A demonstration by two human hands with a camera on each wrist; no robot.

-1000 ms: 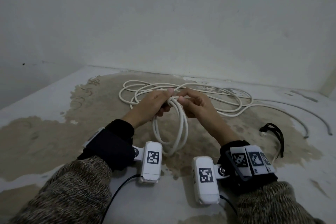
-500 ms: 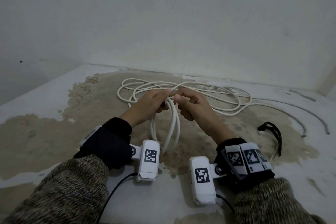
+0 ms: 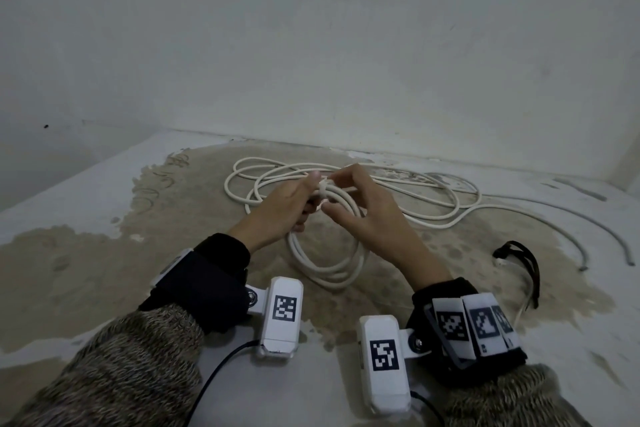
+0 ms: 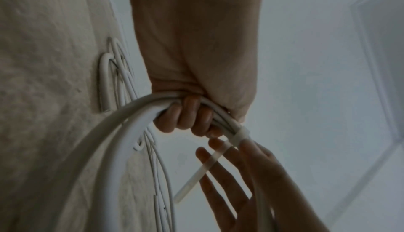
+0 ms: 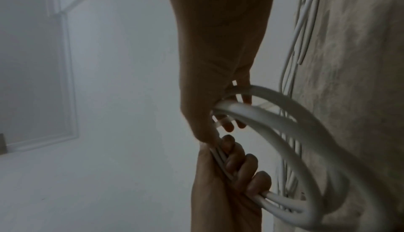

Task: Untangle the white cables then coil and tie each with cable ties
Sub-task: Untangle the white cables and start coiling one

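A coil of white cable point(image 3: 325, 274) hangs between my hands above the stained table. My left hand point(image 3: 277, 211) grips the top of the bundle, fingers point(image 4: 188, 118) curled round the strands. A pale cable tie point(image 4: 240, 134) is wrapped round the bundle just beside that grip, and its tail point(image 4: 196, 175) sticks out free. My right hand point(image 3: 367, 218) meets the tie point(image 3: 323, 186) with thumb and forefinger on either side, its other fingers spread. In the right wrist view the coil point(image 5: 284, 123) loops past the left hand point(image 5: 218, 184).
A second white cable point(image 3: 433, 215) lies in loose loops on the table behind my hands. Black ties point(image 3: 523, 260) lie at the right, and a thin grey cable point(image 3: 571, 229) curves further right. A wall closes the back.
Both hands have lifted a little and moved away from me. The coil has swung from hanging narrow to a wider tilted loop. My right hand's fingers have spread out.
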